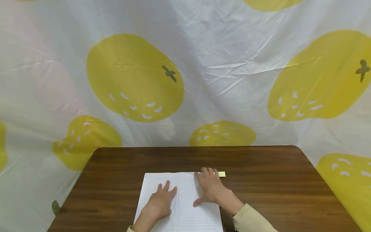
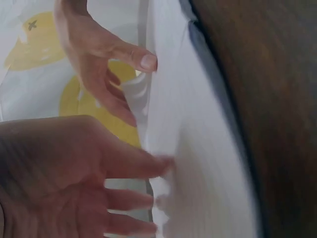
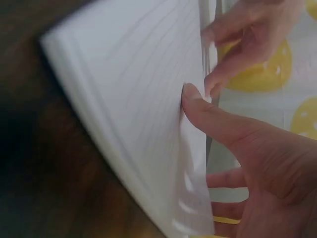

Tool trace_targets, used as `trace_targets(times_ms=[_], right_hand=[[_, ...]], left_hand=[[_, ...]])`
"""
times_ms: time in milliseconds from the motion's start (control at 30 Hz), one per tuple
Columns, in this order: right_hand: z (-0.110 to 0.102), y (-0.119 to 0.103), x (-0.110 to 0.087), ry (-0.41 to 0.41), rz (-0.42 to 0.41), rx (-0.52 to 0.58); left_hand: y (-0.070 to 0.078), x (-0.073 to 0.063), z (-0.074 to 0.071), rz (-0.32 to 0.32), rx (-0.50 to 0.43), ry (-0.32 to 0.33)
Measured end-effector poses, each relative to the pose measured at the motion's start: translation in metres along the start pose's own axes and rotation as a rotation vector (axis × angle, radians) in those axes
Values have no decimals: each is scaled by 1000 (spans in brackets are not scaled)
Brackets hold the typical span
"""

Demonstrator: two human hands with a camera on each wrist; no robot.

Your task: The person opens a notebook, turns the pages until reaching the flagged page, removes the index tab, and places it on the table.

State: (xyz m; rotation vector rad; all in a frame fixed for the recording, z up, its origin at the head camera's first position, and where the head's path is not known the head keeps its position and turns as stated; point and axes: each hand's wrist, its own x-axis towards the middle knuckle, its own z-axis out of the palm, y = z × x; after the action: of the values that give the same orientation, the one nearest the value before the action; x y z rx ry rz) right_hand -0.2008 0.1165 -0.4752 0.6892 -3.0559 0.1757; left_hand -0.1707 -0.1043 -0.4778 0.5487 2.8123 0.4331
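Observation:
An open notebook (image 1: 188, 216) with white lined pages lies on the table. My left hand (image 1: 160, 201) rests on its left page beside the centre fold, fingers spread. Across the upper part of the right page lies my right hand (image 1: 211, 187), its thumb stretched toward the fold and its fingertips at the top edge. A yellow paper tab (image 1: 222, 174) sticks out past the top right corner, partly hidden by those fingers. In the right wrist view, the right thumb (image 3: 195, 96) touches the page, and the paper bows up beside it.
The dark brown wooden table (image 1: 275, 180) extends on both sides of the notebook. Behind its far edge hangs a pale curtain (image 1: 203, 96) printed with big yellow fruits.

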Motion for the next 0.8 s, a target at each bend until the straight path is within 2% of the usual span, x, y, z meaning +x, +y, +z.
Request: trace_targets(times_ms=[133,367,467,800], right_hand=[[1,8,-8,60,-12,43],[-1,24,-26,113,-40,243],[3,30,-31,110,-11,341],[9,31,-43,115,75,520]], left_hand=[[0,2,0,50,2,37],[-5,2,-2,77,-53,-15],[-8,2,-5,96,-67,-28],[-9,2,-5,95,-113,-31]])
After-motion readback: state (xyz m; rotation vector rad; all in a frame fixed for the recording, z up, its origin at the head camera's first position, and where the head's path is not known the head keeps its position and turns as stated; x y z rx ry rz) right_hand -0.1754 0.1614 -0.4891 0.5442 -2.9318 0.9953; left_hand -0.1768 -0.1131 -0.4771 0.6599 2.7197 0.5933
